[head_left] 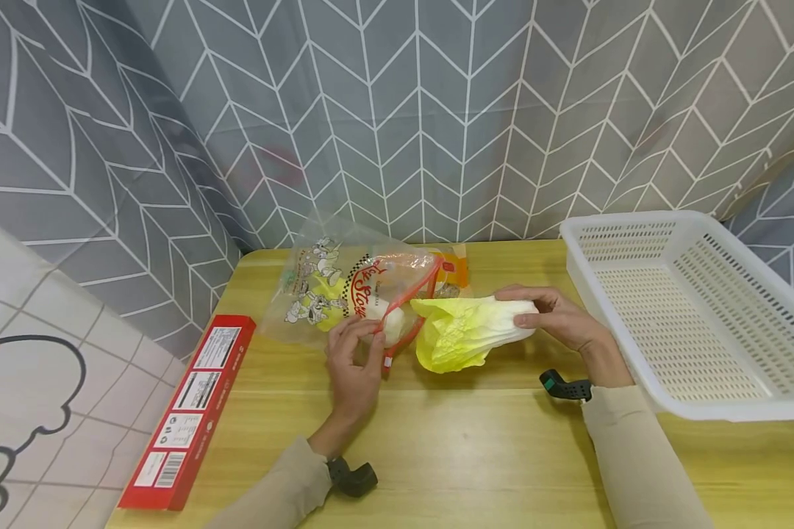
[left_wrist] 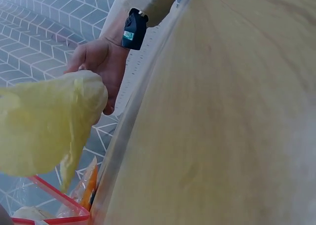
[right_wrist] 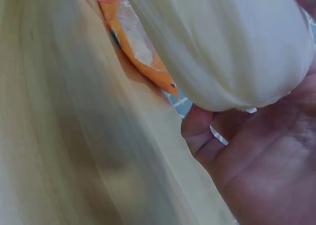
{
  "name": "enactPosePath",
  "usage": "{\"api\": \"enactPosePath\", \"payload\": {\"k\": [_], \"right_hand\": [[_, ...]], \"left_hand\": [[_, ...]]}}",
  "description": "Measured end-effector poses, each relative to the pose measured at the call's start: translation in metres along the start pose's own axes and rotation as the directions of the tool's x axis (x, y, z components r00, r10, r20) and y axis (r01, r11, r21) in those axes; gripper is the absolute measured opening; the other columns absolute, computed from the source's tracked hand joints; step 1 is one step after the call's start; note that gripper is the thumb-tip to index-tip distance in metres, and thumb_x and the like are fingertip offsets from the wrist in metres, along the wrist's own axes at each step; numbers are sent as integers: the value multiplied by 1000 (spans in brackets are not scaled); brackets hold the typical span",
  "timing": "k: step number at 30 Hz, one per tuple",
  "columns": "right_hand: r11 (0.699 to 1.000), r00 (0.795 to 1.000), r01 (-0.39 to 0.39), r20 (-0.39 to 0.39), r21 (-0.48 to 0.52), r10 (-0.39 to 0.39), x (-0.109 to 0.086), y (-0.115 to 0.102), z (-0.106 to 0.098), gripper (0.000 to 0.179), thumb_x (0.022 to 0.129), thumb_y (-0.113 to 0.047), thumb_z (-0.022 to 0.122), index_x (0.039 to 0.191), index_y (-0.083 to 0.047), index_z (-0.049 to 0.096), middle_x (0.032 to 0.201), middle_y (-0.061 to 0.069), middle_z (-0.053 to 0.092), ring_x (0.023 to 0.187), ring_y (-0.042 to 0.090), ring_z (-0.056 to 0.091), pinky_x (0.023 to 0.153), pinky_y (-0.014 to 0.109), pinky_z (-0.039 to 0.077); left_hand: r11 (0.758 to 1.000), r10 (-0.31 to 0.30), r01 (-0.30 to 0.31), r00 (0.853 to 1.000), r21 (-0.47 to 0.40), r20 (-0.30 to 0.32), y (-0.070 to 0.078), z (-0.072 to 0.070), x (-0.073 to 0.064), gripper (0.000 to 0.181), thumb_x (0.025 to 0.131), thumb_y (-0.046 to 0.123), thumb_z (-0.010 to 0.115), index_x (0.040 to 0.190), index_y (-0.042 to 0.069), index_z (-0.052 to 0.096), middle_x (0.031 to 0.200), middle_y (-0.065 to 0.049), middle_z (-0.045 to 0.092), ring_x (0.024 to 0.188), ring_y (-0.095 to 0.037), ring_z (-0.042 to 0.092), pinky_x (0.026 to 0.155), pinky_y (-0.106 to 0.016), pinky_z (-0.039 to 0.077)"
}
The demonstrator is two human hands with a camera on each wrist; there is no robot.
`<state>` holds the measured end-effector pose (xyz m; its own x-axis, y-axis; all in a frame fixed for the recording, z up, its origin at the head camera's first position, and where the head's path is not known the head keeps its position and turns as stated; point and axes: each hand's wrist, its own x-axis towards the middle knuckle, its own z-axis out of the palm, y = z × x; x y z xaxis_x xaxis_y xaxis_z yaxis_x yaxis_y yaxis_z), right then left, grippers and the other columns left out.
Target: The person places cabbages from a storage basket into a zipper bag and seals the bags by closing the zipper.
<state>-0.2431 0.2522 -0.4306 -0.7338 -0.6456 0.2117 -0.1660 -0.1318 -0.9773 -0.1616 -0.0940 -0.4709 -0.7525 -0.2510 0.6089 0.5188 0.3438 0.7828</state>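
My right hand [head_left: 569, 323] holds a napa cabbage piece [head_left: 466, 330] by its white base, fingers and thumb on either side of it. The yellow leafy end points left and hangs over the mouth of a clear zip bag [head_left: 324, 257]. In the right wrist view the pale base of the cabbage [right_wrist: 227, 42] fills the upper part, with fingers curled under it. My left hand [head_left: 353, 367] pinches the bag's red zip edge [left_wrist: 61, 193], and the mouth gapes toward the cabbage. Inside the printed bag lies something yellow-green and white, partly hidden by the print.
A white perforated plastic basket [head_left: 662, 400] stands at the right. Along the left table edge lies a long red box [head_left: 215, 400] with white labels. Behind the bag is an orange-and-clear package [head_left: 459, 264]. A patterned grey curtain [head_left: 437, 117] hangs beyond the wooden table [head_left: 463, 455].
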Motion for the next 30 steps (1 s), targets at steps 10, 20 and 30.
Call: {"api": "enactPosePath", "payload": {"k": [10,20,30], "right_hand": [[965,984,-101,-165,-244,61,10,-13,15,41,93,-1,69,133,-7,66,135,-14,61,111,6,59,79,20,56],[876,948,-196,-315,-442,53,27,-44,44,42,90,-15,77,131,-12,69,135,6,63,103,19,59,76,25,53],[944,909,-199,-410,-265,77,34,-52,56,40,96,-18,71,135,-10,65,127,-4,66,101,8,65,84,21,54]], "left_hand": [[1000,11,-11,1000,5,8,0,1,-1,8,92,6,72,100,9,74,109,-10,76,125,-30,53,111,-50,26],[998,49,-50,998,35,25,2,1,0,7,90,8,74,96,9,76,110,-9,76,125,-30,52,111,-46,27],[994,106,-105,994,41,-6,0,2,0,9,87,8,78,96,10,78,108,-8,76,122,-31,54,110,-45,28]]}}
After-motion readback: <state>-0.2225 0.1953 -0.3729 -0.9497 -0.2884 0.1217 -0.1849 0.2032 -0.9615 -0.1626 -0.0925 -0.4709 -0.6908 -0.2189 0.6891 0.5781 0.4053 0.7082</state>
